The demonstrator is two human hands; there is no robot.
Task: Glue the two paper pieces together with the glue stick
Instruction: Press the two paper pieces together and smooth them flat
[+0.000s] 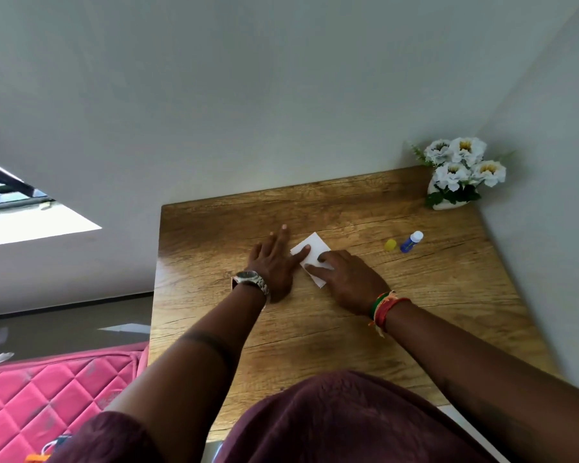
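A small white paper [313, 248] lies flat in the middle of the wooden table [348, 329]; I cannot tell whether it is one piece or two stacked. My left hand [274, 262], with a watch on the wrist, lies flat beside it, thumb resting on the paper's left edge. My right hand [346, 279] presses its fingers down on the paper's near right part. The blue glue stick [411, 241] lies uncapped to the right of the paper, white tip pointing away. Its yellow cap [390, 244] sits just left of it.
A white pot of white flowers [458, 172] stands in the table's far right corner against the walls. A pink quilted surface [47, 396] lies low to the left of the table.
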